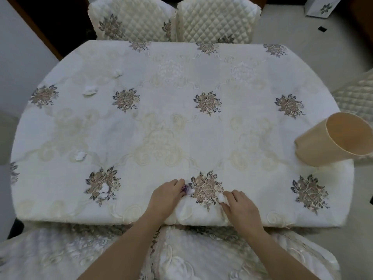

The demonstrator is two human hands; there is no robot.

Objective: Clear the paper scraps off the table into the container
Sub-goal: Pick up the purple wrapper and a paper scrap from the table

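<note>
Now L hand [166, 194] on scrap [189, 190], R hand [241, 209] pinching wad [221, 198]

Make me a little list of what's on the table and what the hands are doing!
table: covered by a flowered cloth
container: tan bin, at the right edge
left hand: fingers at a purplish scrap
right hand: fingers on a white scrap
loose scraps: four, all on the left side
scraps in bin: none visible

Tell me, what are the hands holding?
The right hand pinches a small white crumpled paper scrap at its fingertips. The left hand touches a purple-white scrap; grip unclear.
</note>
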